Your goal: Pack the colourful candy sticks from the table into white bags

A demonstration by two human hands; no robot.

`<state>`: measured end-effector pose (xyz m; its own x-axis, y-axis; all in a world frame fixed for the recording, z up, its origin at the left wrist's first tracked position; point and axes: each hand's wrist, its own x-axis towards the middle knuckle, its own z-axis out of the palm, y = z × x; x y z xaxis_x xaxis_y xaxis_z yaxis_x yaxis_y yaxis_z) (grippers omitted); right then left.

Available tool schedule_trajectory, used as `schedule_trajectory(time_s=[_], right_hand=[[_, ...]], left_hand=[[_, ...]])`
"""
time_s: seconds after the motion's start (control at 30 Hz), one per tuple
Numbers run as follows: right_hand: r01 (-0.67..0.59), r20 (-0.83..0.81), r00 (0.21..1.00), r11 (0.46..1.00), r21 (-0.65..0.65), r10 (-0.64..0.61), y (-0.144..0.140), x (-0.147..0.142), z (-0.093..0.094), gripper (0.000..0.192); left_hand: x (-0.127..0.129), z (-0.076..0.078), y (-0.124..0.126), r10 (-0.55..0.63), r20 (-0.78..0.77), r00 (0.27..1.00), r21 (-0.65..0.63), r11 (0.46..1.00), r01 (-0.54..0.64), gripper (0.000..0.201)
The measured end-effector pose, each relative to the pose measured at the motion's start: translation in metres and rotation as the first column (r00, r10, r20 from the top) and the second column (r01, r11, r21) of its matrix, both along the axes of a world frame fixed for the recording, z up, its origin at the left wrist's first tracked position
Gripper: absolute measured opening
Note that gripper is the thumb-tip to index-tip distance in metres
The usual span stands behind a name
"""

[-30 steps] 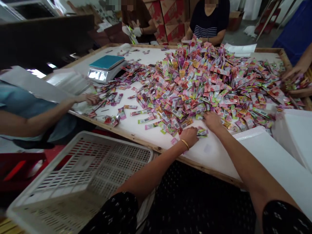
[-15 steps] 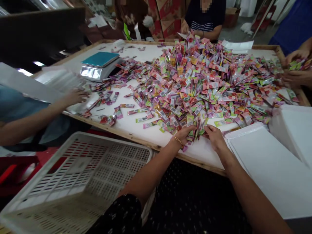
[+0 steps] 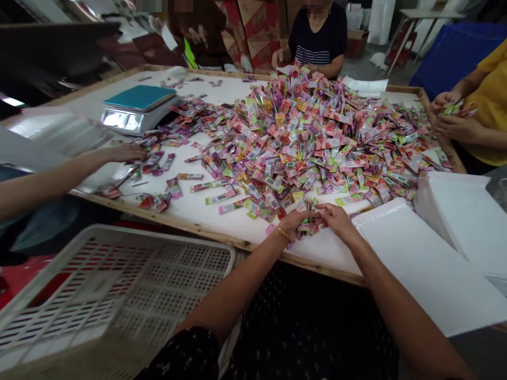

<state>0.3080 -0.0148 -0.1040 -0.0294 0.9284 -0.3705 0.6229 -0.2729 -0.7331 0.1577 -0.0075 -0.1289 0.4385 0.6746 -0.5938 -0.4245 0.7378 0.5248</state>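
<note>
Packets (image 3: 301, 140), slim, glossy, wood-rimmed table (image 3: 233, 224), slotted plastic crate (image 3: 174, 274)

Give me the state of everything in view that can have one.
Left hand: closed on a packet bunch
Right hand: partly curled, at the same packet bunch
Packet pile: loosely heaped
Scale: upright; on or off unclear
Crate: open-topped
Near white sheet: lying flat
Cartons: stacked

Sachets (image 3: 317, 142), as I see them: pink, red, purple, lime, flecks of orange; scale (image 3: 140, 98) teal-topped, silvery below; bracelet (image 3: 282, 233) gold; sleeve (image 3: 186, 351) black, white-flecked; 1 co-worker's top (image 3: 319, 34) navy, white-striped; another's shirt (image 3: 491, 111) yellow; cartons (image 3: 259, 26) red and brown; crate (image 3: 158, 236) off-white, latticed.
</note>
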Motion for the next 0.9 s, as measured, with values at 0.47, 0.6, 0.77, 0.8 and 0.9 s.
schedule_trajectory(time_s=[0.47, 0.6, 0.77, 0.8, 0.9], right_hand=[[-0.607, 0.862, 0.423, 0.794, 0.040, 0.280, 0.065, 0.058, -0.001, 0.033], [-0.584, 0.848, 0.429, 0.811, -0.003, 0.312, 0.068, 0.042, -0.003, 0.032], [-0.361, 0.667, 0.706, 0.931, 0.049, 0.239, 0.046, 0.019, -0.006, 0.026], [-0.238, 0.554, 0.816, 0.970, 0.059, 0.167, 0.040, 0.015, -0.007, 0.029], [0.115, 0.119, 0.986, 0.993, 0.011, -0.115, 0.022, -0.002, -0.012, 0.039]], left_hand=[[-0.023, -0.026, 0.008, -0.065, 0.218, 0.974, -0.138, 0.986, 0.096, 0.018], [-0.023, -0.025, 0.008, 0.002, 0.261, 0.965, -0.134, 0.990, 0.034, 0.014], [-0.021, -0.018, 0.006, 0.030, 0.176, 0.984, -0.125, 0.992, -0.008, 0.013], [-0.019, -0.016, 0.005, 0.022, 0.143, 0.990, -0.097, 0.995, -0.008, 0.014], [-0.008, -0.011, 0.000, 0.053, 0.051, 0.997, 0.057, 0.997, -0.056, 0.024]])
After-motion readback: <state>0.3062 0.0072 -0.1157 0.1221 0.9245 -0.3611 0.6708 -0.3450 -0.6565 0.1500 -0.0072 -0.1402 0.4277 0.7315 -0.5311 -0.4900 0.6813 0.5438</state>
